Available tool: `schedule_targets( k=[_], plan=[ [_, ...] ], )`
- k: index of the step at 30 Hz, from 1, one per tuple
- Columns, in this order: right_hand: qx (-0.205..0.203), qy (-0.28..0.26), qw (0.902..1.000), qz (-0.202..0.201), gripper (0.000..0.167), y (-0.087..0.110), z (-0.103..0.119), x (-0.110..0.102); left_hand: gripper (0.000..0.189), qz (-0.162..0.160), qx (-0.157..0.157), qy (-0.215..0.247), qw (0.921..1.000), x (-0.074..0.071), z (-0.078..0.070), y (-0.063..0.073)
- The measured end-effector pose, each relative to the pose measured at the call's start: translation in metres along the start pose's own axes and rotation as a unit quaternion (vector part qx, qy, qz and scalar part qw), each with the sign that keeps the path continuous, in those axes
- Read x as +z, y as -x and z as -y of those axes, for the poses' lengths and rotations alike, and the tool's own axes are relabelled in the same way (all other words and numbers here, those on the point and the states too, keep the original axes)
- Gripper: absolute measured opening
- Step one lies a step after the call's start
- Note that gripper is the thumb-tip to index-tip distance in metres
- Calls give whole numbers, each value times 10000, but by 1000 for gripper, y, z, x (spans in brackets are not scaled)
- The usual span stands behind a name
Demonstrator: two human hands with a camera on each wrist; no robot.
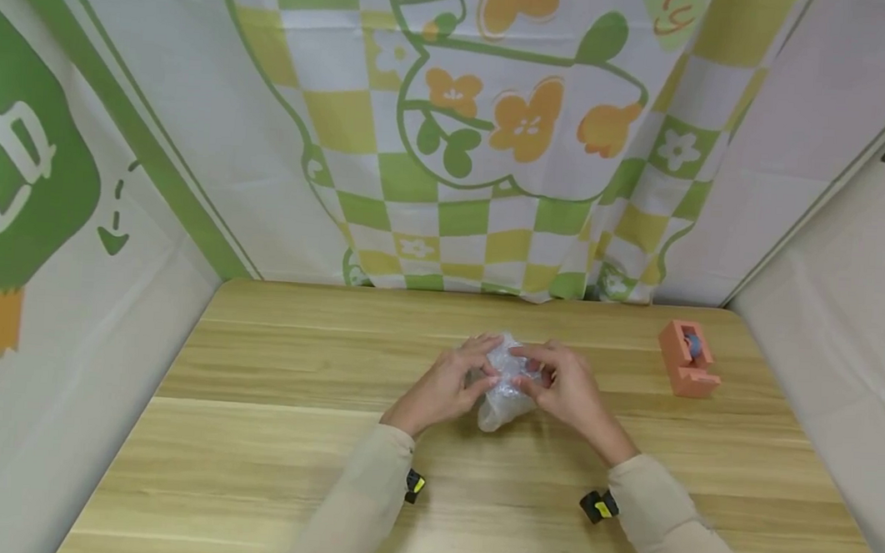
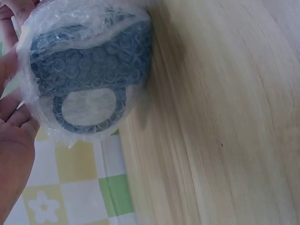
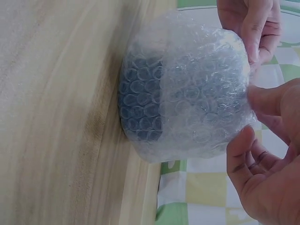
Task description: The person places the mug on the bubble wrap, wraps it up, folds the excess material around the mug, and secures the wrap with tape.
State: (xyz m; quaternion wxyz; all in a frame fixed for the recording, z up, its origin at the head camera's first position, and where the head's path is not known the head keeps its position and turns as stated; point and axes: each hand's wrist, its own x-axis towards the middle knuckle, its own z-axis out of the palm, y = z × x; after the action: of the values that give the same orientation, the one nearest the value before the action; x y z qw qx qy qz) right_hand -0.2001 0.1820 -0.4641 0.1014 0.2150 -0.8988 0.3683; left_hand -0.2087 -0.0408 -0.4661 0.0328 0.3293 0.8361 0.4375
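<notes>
A dark blue mug [image 2: 93, 70] with a loop handle shows through the clear bubble wrap [image 1: 505, 409] around it. The bundle stands on the wooden table, near its middle. From the left side, my left hand [image 1: 448, 381] holds the gathered upper part of the wrap with thumb and fingers. My right hand [image 1: 570, 388] grips the same part from the other side, its fingers bent. In the right wrist view, the thumb and index finger of the right hand [image 3: 276, 173] are at the wrap's top edge. The mug's rim is hidden under plastic.
A salmon-coloured tape dispenser [image 1: 684, 368] with a blue roll stands at the table's back right. Behind the back edge hangs a green and yellow checked cloth [image 1: 461, 211]. Light printed panels flank the wooden table [image 1: 267, 468].
</notes>
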Motion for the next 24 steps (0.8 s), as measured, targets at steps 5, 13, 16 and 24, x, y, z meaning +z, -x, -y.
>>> schedule_targets(
  k=[5,13,16,24],
  plan=[
    [-145,55,9997,-176,26,4,0,2,13,50,45,-69,10000,1,2,3],
    [-398,115,9979,-499,15,7,-1,8,25,-621,468,-1247,9891,8,-2,9],
    [-511,158,9968,-586,13,8,-1,9,36,-713,528,-1471,9851,10,-3,12],
    [-714,203,9938,-826,12,10,-2,9,69,-522,401,-1938,9788,13,-6,10]
  ],
)
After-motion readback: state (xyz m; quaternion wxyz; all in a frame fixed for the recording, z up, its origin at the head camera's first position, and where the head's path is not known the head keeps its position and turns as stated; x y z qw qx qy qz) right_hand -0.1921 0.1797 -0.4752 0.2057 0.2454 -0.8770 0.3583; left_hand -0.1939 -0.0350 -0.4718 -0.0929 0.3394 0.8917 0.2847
